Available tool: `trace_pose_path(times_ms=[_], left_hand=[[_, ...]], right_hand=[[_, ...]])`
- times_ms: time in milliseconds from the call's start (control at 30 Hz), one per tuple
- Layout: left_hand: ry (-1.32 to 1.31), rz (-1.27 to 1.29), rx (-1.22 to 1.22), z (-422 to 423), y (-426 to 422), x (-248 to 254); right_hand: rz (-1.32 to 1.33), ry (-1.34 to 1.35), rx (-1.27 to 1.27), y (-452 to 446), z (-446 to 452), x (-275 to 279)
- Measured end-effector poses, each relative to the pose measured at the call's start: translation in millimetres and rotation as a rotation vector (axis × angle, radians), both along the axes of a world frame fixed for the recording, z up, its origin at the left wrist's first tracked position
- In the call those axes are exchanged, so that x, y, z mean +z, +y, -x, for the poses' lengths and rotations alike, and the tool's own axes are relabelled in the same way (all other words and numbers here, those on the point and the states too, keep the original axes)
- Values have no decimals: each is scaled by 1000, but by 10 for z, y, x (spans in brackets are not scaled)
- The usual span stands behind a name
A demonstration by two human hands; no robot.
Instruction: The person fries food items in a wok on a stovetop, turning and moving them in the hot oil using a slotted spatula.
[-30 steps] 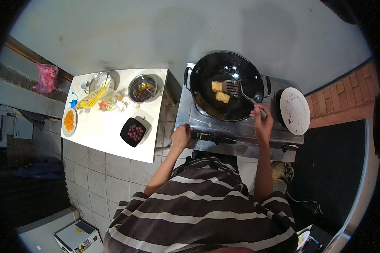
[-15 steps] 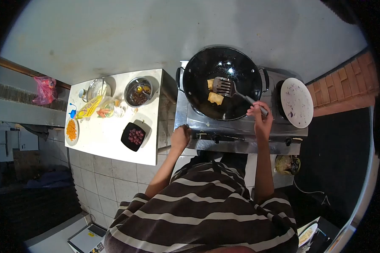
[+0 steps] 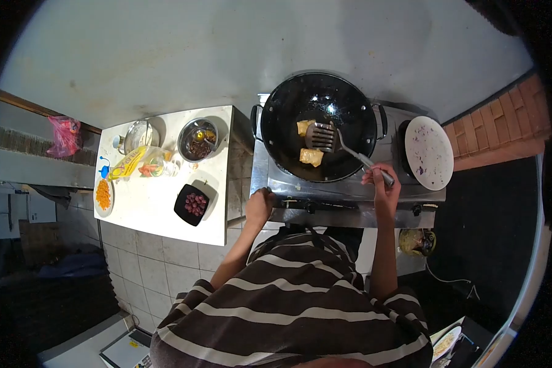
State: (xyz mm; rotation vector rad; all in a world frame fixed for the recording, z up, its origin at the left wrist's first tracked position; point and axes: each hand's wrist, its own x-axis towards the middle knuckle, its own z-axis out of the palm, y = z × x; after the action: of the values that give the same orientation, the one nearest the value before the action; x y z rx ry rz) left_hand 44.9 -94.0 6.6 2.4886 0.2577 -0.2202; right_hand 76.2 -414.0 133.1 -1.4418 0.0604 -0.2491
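Note:
My right hand (image 3: 383, 184) grips the grey handle of a slotted spatula (image 3: 321, 137), whose metal head is inside the black wok (image 3: 356, 150). Two golden folded pieces of food lie in the wok: one piece (image 3: 311, 157) sits just below the spatula head, and the other piece (image 3: 303, 127) is at its upper left, partly covered by it. A shiny film of liquid shows on the wok's bottom. My left hand (image 3: 260, 205) is closed at the front left corner of the steel stove (image 3: 349, 216); what its fingers hold, if anything, is hidden.
A white plate (image 3: 429, 153) with dark specks sits right of the wok. On the white table (image 3: 147, 214) at left stand a steel bowl (image 3: 198, 140), a black dish of purplish pieces (image 3: 192, 205), a plate of orange bits (image 3: 103, 196) and a yellow-labelled plastic pack (image 3: 132, 162).
The view has shifted slightly, so the wok and stove appear a little lower. The spatula head stays beside the food pieces, with only a small movement. Both hands keep their holds.

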Motion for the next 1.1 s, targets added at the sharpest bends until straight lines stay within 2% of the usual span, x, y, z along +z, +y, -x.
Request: trace_pose_path(times_ms=[467,800,1100], left_hand=[[54,-9,-38,-16,87,-100],[86,30,-10,-23,67,14],[74,53,-46,-39,108,-43]], right_hand=[[9,34,16,-99,80,75],[-39,30,3,-252,126,-1],[33,32,-51,-337,183,138]])
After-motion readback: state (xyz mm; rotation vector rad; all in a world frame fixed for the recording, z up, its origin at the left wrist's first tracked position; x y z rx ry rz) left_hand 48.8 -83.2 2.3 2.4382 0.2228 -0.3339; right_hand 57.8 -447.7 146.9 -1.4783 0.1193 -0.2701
